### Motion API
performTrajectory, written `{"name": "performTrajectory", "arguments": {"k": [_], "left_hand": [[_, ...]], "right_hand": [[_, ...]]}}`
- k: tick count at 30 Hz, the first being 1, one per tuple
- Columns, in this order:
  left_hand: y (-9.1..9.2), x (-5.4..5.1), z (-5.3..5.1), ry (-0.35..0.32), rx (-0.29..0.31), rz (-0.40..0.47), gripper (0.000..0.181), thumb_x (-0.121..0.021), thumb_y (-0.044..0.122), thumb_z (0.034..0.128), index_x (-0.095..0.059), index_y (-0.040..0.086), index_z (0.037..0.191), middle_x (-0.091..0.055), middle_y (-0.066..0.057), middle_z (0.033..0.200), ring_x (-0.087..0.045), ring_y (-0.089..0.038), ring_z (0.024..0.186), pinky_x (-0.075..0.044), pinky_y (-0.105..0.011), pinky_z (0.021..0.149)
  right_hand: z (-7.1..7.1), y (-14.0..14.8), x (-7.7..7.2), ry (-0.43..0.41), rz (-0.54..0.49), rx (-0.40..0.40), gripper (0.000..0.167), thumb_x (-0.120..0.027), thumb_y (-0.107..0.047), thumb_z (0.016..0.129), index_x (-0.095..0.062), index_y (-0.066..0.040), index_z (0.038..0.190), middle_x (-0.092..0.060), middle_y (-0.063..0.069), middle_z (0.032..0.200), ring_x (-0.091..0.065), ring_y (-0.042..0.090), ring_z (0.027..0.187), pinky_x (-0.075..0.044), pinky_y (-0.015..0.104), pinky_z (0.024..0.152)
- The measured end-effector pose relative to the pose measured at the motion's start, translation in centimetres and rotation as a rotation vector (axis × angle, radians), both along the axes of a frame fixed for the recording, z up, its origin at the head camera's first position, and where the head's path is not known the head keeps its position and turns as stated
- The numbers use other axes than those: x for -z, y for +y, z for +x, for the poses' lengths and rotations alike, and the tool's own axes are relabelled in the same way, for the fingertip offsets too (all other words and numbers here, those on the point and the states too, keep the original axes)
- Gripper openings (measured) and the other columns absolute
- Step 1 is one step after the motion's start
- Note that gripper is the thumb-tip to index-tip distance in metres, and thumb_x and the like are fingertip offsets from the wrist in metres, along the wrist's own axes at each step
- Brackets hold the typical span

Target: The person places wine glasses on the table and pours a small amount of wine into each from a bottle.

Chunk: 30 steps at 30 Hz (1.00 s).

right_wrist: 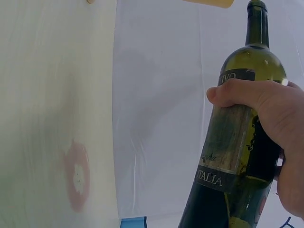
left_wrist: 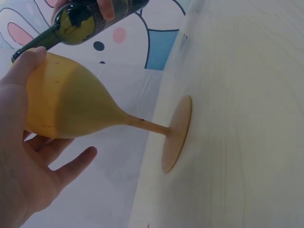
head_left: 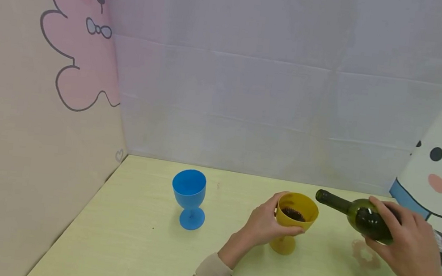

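Observation:
My left hand (head_left: pixel 266 221) grips the bowl of a yellow goblet (left_wrist: pixel 71 95), thumb on the near side. Dark contents (head_left: pixel 293 214) show inside the bowl. The goblet's foot (left_wrist: pixel 178 135) is at the tabletop; whether it bears fully on it I cannot tell. My right hand (head_left: pixel 412 241) is wrapped around a green glass wine bottle (right_wrist: pixel 223 142) with a dark label band. The bottle lies tilted in the air, its neck pointing left and slightly up. Its mouth (head_left: pixel 322 196) is just right of the goblet's rim, apart from it, with no stream visible.
A blue goblet (head_left: pixel 188 197) stands upright to the left of my left hand. A reddish ring stain (right_wrist: pixel 77 175) marks the pale wooden table (head_left: pixel 133 245) below the bottle. A whitish cloth wall (head_left: pixel 226 89) closes off the back, with cartoon-printed sides left and right.

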<state>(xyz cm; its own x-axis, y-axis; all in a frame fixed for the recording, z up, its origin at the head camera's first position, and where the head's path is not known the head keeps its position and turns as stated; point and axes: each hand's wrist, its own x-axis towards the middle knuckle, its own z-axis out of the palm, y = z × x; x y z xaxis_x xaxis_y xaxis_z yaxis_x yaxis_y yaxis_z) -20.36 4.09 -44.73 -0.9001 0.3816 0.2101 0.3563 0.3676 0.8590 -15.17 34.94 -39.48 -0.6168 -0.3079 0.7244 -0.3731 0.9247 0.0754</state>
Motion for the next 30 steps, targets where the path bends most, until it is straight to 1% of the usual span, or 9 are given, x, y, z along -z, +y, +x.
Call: {"name": "performTrajectory", "arguments": {"k": [8,13,15,17,20,21,23,27,30], "left_hand": [[0.1,0.0,0.0,-0.001,0.007,0.004,0.083,-0.084,0.05,0.0745,-0.041,0.037,0.144,-0.059,0.016,0.127,-0.059,0.0,0.106,-0.051,-0.021,0.086],[0.1,0.1,0.1,-0.008,0.017,0.018,0.083,-0.084,0.05,0.0747,-0.04,0.038,0.144,-0.058,0.017,0.128,-0.058,-0.001,0.107,-0.051,-0.021,0.086],[0.1,0.1,0.2,-0.009,0.018,0.021,0.083,-0.084,0.05,0.0745,-0.04,0.038,0.144,-0.058,0.017,0.128,-0.058,-0.001,0.107,-0.051,-0.022,0.086],[0.0,0.1,0.2,-0.012,0.019,0.023,0.083,-0.084,0.05,0.0745,-0.039,0.039,0.144,-0.057,0.017,0.129,-0.058,-0.002,0.108,-0.051,-0.022,0.087],[0.0,0.0,0.3,-0.02,0.023,0.027,0.084,-0.084,0.05,0.0747,-0.039,0.039,0.145,-0.057,0.018,0.13,-0.058,-0.002,0.109,-0.051,-0.023,0.088],[-0.1,0.0,0.3,-0.027,0.027,0.031,0.084,-0.084,0.049,0.075,-0.038,0.04,0.145,-0.056,0.018,0.13,-0.057,-0.002,0.11,-0.051,-0.023,0.089],[-0.1,-0.1,0.3,-0.042,0.038,0.038,0.085,-0.083,0.049,0.0757,-0.036,0.04,0.146,-0.055,0.018,0.132,-0.056,-0.002,0.113,-0.05,-0.024,0.092],[-0.2,-0.3,0.2,-0.055,0.05,0.037,0.086,-0.083,0.048,0.0764,-0.035,0.041,0.147,-0.055,0.019,0.132,-0.056,-0.002,0.115,-0.05,-0.026,0.095],[-0.3,-0.5,0.0,-0.049,0.053,0.01,0.085,-0.083,0.049,0.0768,-0.035,0.04,0.147,-0.055,0.019,0.132,-0.056,-0.003,0.117,-0.05,-0.028,0.096]], "right_hand": [[0.5,-0.5,0.7,-0.092,-0.164,0.063,0.106,-0.023,-0.093,0.073,-0.048,-0.02,0.146,-0.055,0.03,0.116,-0.048,0.053,0.097,-0.037,0.065,0.077],[0.6,-0.7,1.1,-0.13,-0.245,0.031,0.109,-0.029,-0.093,0.071,-0.048,-0.018,0.147,-0.054,0.031,0.117,-0.047,0.051,0.097,-0.034,0.06,0.079],[0.6,-0.7,1.2,-0.144,-0.251,0.035,0.109,-0.04,-0.093,0.069,-0.047,-0.018,0.148,-0.054,0.031,0.118,-0.048,0.05,0.097,-0.034,0.06,0.079],[0.6,-0.6,1.2,-0.163,-0.259,0.052,0.108,-0.067,-0.083,0.065,-0.046,-0.017,0.148,-0.054,0.031,0.118,-0.048,0.05,0.097,-0.035,0.061,0.078],[0.8,-0.4,1.1,-0.18,-0.287,0.079,0.11,-0.095,-0.042,0.053,-0.046,-0.015,0.148,-0.053,0.032,0.117,-0.049,0.049,0.097,-0.036,0.061,0.076],[0.9,-0.4,1.0,-0.185,-0.302,0.083,0.111,-0.096,-0.029,0.05,-0.046,-0.014,0.148,-0.053,0.033,0.116,-0.048,0.049,0.097,-0.036,0.06,0.075],[1.0,-0.5,0.7,-0.186,-0.326,0.094,0.113,-0.096,-0.021,0.048,-0.045,-0.014,0.148,-0.053,0.032,0.114,-0.048,0.047,0.096,-0.036,0.054,0.073],[1.3,-1.0,0.3,-0.193,-0.377,0.096,0.115,-0.098,-0.021,0.047,-0.045,-0.016,0.149,-0.053,0.03,0.113,-0.047,0.043,0.097,-0.032,0.04,0.072],[1.6,-1.3,0.0,-0.189,-0.393,0.089,0.115,-0.098,-0.018,0.046,-0.046,-0.016,0.149,-0.052,0.029,0.114,-0.047,0.042,0.097,-0.031,0.037,0.073]]}}
